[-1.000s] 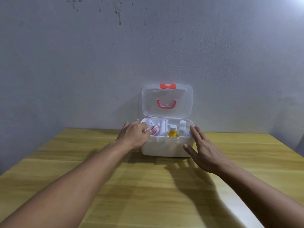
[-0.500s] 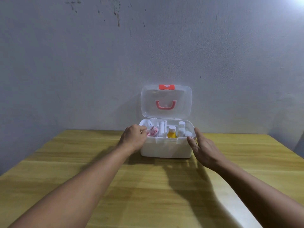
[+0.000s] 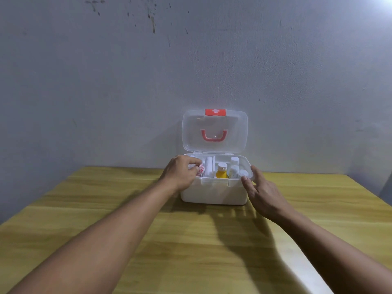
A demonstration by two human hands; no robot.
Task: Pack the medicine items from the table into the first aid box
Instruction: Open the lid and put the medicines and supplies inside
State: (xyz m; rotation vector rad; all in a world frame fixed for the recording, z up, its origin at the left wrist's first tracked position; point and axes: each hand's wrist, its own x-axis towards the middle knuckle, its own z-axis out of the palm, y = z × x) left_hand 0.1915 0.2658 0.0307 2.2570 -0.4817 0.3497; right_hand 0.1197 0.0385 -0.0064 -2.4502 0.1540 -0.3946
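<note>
A white first aid box (image 3: 214, 193) stands at the far middle of the wooden table, its clear lid (image 3: 214, 131) with a red handle raised upright. Inside I see a yellow bottle (image 3: 221, 170), white bottles (image 3: 234, 166), a white tube (image 3: 209, 167) and a red-and-white packet (image 3: 200, 170). My left hand (image 3: 180, 175) rests over the box's left compartment, fingers curled on the red-and-white packet. My right hand (image 3: 259, 193) is beside the box's right end, fingers apart, touching the rim.
The wooden table (image 3: 191, 240) runs toward me with a pale edge at the near right. A grey wall (image 3: 191, 71) stands directly behind the box.
My left hand has curled tighter over the packet in the left compartment. My right hand has drawn slightly back along the box's right end.
</note>
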